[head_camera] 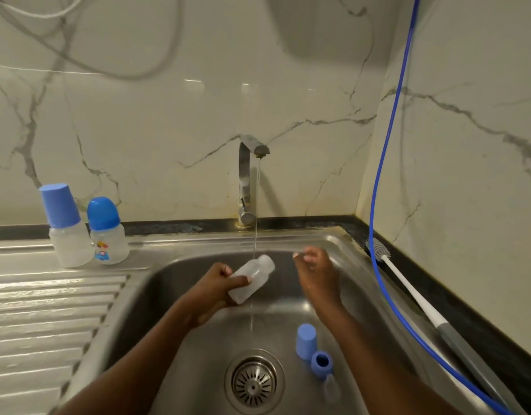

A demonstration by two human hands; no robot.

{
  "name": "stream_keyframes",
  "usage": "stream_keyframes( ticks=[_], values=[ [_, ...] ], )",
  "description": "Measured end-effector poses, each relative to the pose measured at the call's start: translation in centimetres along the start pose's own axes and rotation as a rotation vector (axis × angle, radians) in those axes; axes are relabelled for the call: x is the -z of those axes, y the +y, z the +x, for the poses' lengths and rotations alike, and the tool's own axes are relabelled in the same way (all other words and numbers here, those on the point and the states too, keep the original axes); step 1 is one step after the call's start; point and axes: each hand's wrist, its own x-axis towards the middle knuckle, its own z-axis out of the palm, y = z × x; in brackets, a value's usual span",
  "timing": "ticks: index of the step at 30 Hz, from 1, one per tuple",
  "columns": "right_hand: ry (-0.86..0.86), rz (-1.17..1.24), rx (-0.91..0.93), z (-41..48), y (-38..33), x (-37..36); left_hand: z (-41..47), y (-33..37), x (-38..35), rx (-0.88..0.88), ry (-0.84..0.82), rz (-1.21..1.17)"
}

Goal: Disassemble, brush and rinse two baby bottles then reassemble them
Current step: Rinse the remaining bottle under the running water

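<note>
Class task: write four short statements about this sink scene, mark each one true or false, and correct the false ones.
1. The left hand grips a clear bottle body under the running tap. True.
2. The right hand holds the bottle brush. False: the brush lies on the counter right of the sink, and the right hand holds nothing.
3. A tall-capped bottle and a dome-capped bottle stand on the drainboard. True.
4. The loose blue cap lies on the drainboard. False: it lies in the sink basin, right of the drain strainer.
</note>
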Motion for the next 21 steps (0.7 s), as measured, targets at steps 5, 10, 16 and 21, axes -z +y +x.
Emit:
stream_keyframes(
  ticks=[5, 10, 16, 21],
  values=[
    [-0.511, 0.145, -0.139, -1.1, -1.3, -3.6, -0.2, -2.0, -1.2, 0.002, -0.053, -0.195],
    [-0.363, -0.183, 0.235, -2.3, -1.6, -6.0, 0.1, -2.3, -2.3, -0.165, -0.05, 0.067],
    [-0.251, -0.008, 0.273, -1.4, -1.2, -5.9, 1.4, -2.0, -2.2, -0.332, 0.169, 0.25],
    [-0.292, 0.065, 0.291, -2.0, -0.8, -5.9, 1.5, -1.8, -2.7, -0.396, 0.158, 0.213]
  ],
)
